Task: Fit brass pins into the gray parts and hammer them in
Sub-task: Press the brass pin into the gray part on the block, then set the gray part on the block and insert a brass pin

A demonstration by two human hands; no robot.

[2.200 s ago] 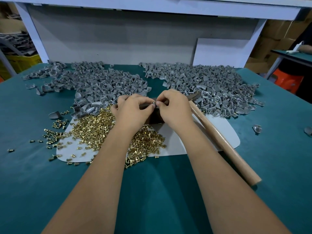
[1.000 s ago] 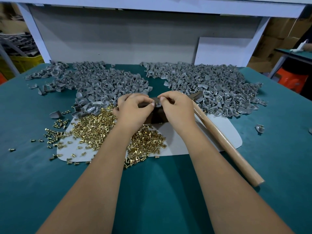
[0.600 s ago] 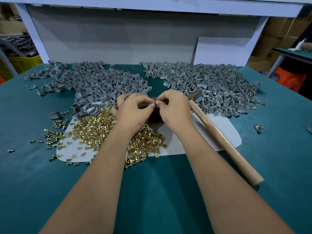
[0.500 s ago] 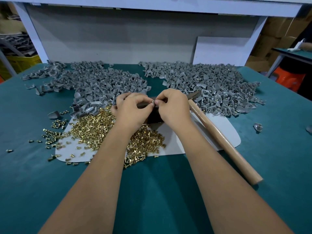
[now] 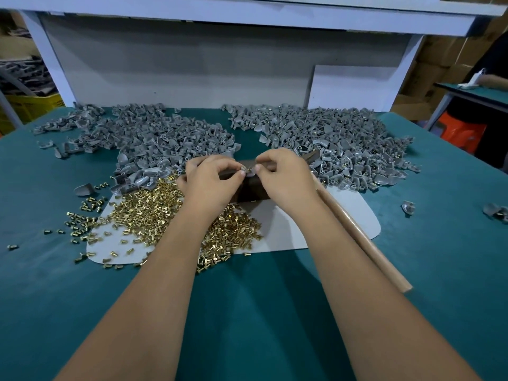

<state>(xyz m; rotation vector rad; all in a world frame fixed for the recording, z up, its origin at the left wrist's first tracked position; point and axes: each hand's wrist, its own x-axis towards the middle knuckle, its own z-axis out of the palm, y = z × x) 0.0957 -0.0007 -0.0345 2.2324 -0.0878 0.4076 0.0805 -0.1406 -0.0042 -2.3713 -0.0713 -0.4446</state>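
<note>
Two hands meeting over a dark block (image 5: 251,188), pinching one small part (image 5: 248,171) between them.

Left hand (image 5: 210,180) and right hand (image 5: 286,176) are each curling thumb and forefinger onto the gray part, brass glinting at it; which hand is holding the pin cannot be told. Brass pins (image 5: 154,213) are lying heaped left of the block on a white sheet (image 5: 316,224). Gray parts are lying in two piles behind the block: a left pile (image 5: 154,136) and a right pile (image 5: 330,138). A hammer (image 5: 365,243) is lying right of the block.
</note>
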